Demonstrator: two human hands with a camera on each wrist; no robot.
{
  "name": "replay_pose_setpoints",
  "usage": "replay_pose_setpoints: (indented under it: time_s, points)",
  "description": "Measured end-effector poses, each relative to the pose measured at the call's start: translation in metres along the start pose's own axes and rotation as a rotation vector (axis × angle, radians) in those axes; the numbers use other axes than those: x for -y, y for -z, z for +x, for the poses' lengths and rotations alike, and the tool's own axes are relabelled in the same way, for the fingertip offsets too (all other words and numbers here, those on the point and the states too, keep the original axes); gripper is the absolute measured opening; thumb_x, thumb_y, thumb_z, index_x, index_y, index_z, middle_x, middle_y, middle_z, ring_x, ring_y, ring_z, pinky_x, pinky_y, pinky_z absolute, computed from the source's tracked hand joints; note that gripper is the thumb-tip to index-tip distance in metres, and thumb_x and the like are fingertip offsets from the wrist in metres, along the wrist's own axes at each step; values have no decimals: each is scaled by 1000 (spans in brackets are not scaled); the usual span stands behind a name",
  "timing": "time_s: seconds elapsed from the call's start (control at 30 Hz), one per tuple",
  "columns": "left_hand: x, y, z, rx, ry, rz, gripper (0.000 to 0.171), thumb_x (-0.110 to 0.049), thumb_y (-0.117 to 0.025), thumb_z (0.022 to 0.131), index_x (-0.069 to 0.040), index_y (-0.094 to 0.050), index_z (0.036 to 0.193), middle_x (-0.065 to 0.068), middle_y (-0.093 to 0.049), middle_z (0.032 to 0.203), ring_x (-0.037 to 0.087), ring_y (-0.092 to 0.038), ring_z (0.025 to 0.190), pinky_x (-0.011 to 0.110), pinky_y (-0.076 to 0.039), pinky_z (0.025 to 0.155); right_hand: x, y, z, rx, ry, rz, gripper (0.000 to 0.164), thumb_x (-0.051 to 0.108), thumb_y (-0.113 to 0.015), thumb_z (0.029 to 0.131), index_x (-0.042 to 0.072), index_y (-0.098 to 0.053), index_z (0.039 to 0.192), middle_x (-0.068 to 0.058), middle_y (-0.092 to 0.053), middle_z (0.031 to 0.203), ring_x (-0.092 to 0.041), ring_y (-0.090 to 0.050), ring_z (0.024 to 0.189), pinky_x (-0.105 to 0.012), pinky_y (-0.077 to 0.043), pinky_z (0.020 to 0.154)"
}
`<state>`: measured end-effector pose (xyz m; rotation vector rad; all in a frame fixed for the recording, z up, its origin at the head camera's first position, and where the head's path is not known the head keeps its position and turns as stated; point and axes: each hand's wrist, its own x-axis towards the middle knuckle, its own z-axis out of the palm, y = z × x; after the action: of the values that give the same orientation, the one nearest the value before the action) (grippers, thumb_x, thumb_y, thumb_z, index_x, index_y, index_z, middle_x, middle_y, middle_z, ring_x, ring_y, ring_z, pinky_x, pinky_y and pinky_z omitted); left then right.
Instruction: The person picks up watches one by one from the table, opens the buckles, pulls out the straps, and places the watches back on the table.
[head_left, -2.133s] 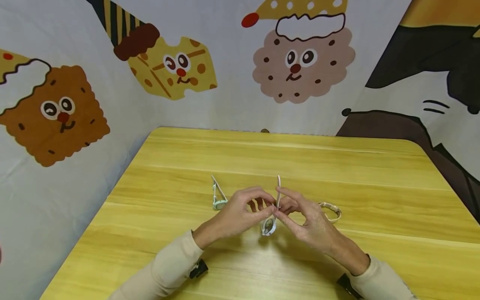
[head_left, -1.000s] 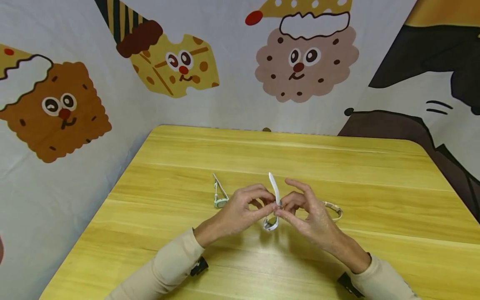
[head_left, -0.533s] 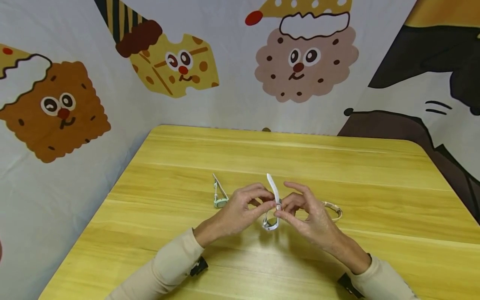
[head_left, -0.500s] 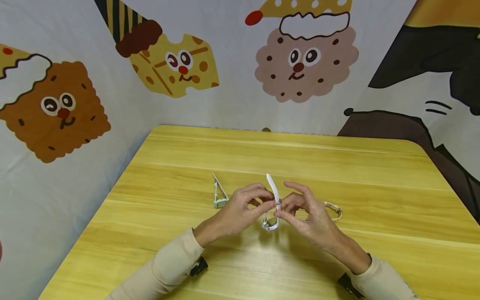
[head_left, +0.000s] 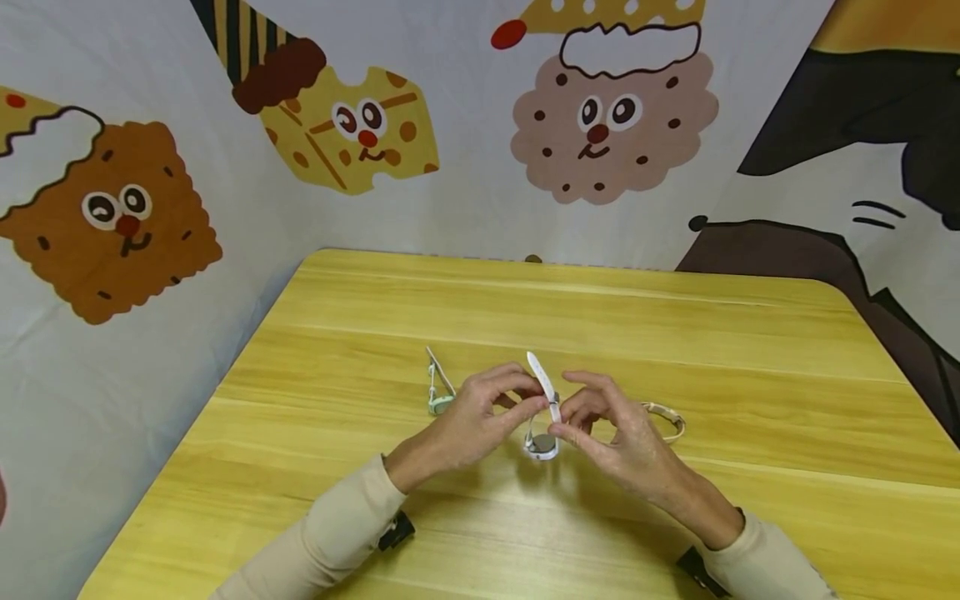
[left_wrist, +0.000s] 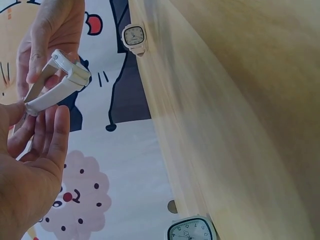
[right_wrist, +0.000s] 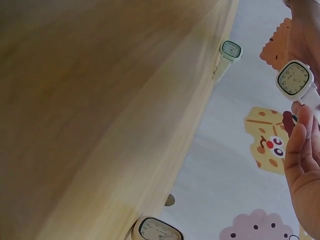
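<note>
A white wristwatch hangs between both hands over the table, its strap looped and the free strap end pointing up and leaning left. My left hand pinches the strap near the buckle, thumb against fingers. From the other side my right hand grips the same strap between thumb and fingers, index finger raised. The right wrist view shows the square dial of the held watch facing that camera. In the left wrist view the white strap crosses between the fingertips of both hands.
A pale green watch stands on the wooden table left of the hands. Right of them lies a beige watch with its strap closed in a loop. A cartoon-printed cloth hangs behind the table.
The free strap end has swung from upright to leaning left, and the watch case has turned and settled slightly. Both hands stay on the strap, with the right fingers shifted a little.
</note>
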<state>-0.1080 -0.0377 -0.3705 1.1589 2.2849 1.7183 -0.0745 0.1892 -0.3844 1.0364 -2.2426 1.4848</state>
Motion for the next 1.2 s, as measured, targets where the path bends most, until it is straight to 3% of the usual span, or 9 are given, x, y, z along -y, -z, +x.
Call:
replay_pose_setpoints:
  time_s: [0.7, 0.83, 1.0, 1.2]
  points:
    - [-1, 1, 3, -12, 14, -9, 10, -10, -67, 100, -5, -72, 107, -1, -65, 107, 12, -64, 99, 30, -59, 78, -1, 2, -1, 7, 28, -6, 56, 26, -71, 96, -3, -48, 137, 1, -69, 89, -10, -62, 69, -21, -53, 57]
    - [0, 0, 3, -9, 16, -21, 10, -10, -66, 100, -5, -72, 107, -1, -65, 108, 11, -64, 98, 30, -59, 78, -1, 3, -3, 10, 7, -22, 55, 11, -77, 91, -2, -49, 137, 2, -68, 89, -10, -62, 70, -20, -52, 56]
    - [0, -2, 4, -20, 18, -16, 11, -9, -66, 101, -4, -72, 108, -1, -65, 108, 10, -64, 95, 29, -59, 78, 0, 4, -5, 12, -21, -44, 69, -17, -80, 76, -1, -51, 136, 4, -68, 90, -9, -61, 70, -20, -50, 54]
    - [-2, -4, 5, -39, 18, -12, 12, -11, -65, 101, -4, -72, 108, -1, -66, 108, 11, -64, 93, 29, -59, 78, 0, 4, -6, 6, -35, -49, 66, -18, -80, 75, 0, -54, 133, 7, -68, 88, -8, -61, 69, -20, -50, 54]
